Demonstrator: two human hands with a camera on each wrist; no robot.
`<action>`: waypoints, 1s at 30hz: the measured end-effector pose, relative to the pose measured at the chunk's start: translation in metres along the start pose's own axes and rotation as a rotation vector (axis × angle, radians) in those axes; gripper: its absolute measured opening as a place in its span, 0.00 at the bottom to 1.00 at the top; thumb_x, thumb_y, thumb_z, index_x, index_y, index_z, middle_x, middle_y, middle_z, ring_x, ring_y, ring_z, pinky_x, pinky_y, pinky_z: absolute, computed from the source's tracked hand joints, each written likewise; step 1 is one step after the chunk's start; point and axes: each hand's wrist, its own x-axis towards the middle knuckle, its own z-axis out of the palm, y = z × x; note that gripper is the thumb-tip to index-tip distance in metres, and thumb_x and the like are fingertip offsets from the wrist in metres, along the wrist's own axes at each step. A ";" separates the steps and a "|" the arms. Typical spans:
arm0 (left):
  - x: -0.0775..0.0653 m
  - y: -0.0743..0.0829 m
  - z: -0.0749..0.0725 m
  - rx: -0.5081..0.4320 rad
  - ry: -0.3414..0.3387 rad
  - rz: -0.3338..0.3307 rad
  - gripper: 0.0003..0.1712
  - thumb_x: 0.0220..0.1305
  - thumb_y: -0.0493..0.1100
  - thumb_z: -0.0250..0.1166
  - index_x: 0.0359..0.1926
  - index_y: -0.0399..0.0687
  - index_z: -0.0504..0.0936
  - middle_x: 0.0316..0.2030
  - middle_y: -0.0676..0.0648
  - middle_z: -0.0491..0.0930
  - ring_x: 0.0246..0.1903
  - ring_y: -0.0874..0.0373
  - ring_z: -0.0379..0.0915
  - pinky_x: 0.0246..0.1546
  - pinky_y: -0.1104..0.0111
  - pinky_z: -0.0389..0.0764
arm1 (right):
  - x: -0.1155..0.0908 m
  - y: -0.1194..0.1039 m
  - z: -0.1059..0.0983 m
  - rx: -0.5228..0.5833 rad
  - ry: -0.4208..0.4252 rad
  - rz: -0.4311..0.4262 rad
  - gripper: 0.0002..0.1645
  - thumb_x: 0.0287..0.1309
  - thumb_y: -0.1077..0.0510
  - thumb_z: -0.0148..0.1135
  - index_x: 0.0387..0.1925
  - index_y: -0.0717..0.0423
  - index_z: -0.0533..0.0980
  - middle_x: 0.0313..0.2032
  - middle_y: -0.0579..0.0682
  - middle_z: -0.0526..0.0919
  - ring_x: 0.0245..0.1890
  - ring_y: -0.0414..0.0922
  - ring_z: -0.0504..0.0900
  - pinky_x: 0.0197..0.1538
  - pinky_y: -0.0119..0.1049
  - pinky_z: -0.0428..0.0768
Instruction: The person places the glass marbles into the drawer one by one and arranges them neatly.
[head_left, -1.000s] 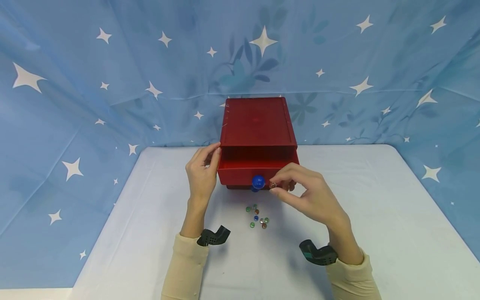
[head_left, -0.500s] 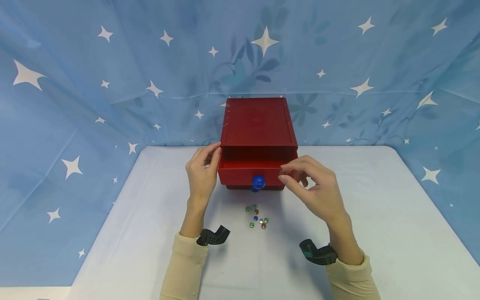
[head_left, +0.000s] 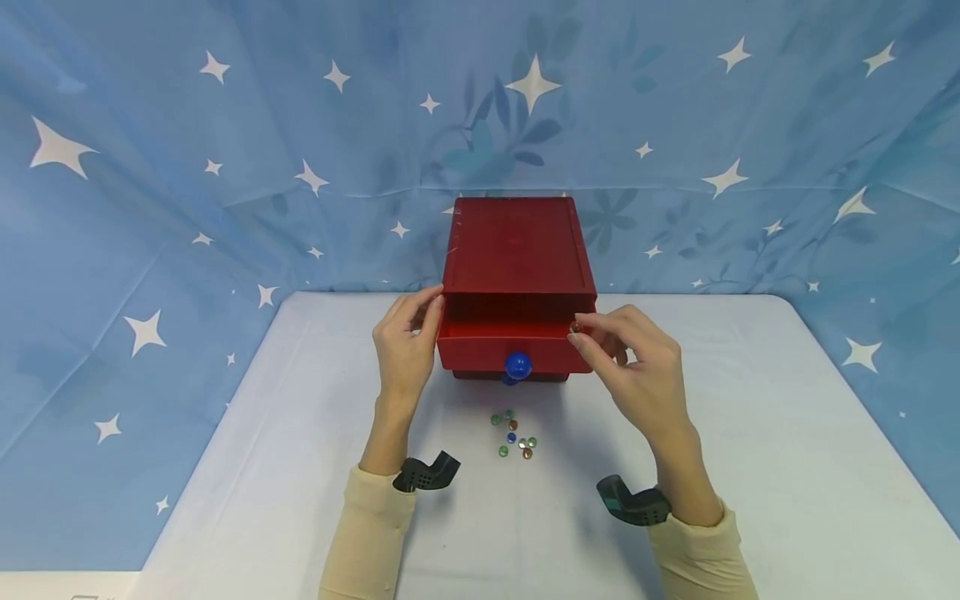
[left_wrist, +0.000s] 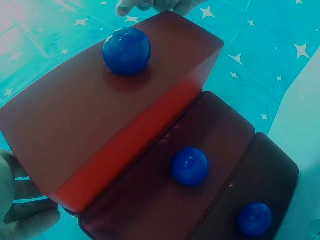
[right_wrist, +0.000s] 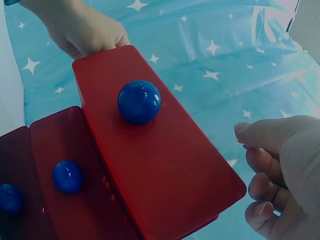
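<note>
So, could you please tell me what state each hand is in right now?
Left hand: at the side of the red drawer; gripping or not cannot be told.
Right hand: closed, pinching a small brown bead.

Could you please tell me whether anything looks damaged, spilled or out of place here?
Pale marks, perhaps scratches, break the plain red along the left edge of the cabinet's top. The marbles scattered on the table may simply be set out.

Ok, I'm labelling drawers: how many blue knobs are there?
3: the top knob on the open drawer, the middle knob on the second drawer, the bottom knob on the third drawer.
</note>
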 end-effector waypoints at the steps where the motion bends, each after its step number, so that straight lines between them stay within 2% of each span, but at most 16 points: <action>1: 0.000 0.000 0.000 0.002 0.001 0.002 0.11 0.69 0.40 0.65 0.49 0.43 0.88 0.36 0.43 0.86 0.29 0.55 0.81 0.36 0.81 0.80 | 0.000 0.001 0.000 -0.009 0.002 0.003 0.20 0.47 0.71 0.75 0.45 0.58 0.86 0.29 0.49 0.80 0.27 0.33 0.70 0.29 0.22 0.70; 9: 0.001 -0.001 0.001 0.010 0.001 0.014 0.11 0.69 0.41 0.65 0.48 0.43 0.88 0.35 0.44 0.86 0.29 0.55 0.82 0.36 0.81 0.80 | 0.000 0.008 0.002 -0.043 0.034 0.033 0.19 0.47 0.71 0.75 0.44 0.61 0.86 0.25 0.51 0.77 0.25 0.34 0.69 0.29 0.21 0.68; 14: 0.001 0.000 0.001 0.009 0.003 0.016 0.11 0.69 0.40 0.65 0.48 0.43 0.88 0.35 0.43 0.87 0.29 0.54 0.82 0.36 0.82 0.80 | -0.002 0.010 0.001 -0.052 0.019 0.049 0.18 0.49 0.70 0.74 0.45 0.61 0.86 0.25 0.50 0.77 0.26 0.33 0.69 0.29 0.20 0.69; 21: 0.001 0.000 0.001 0.015 -0.001 0.013 0.11 0.69 0.41 0.64 0.48 0.42 0.88 0.36 0.43 0.86 0.29 0.54 0.82 0.36 0.82 0.80 | -0.002 0.011 0.004 -0.055 0.029 0.051 0.19 0.46 0.72 0.75 0.43 0.61 0.86 0.25 0.50 0.76 0.26 0.34 0.69 0.30 0.19 0.69; 30: 0.002 0.001 0.000 0.016 -0.002 0.011 0.11 0.69 0.40 0.65 0.49 0.43 0.88 0.36 0.43 0.87 0.29 0.54 0.82 0.36 0.81 0.80 | -0.002 0.012 0.005 -0.061 0.018 0.055 0.19 0.46 0.72 0.75 0.43 0.60 0.86 0.25 0.50 0.76 0.26 0.34 0.69 0.30 0.19 0.70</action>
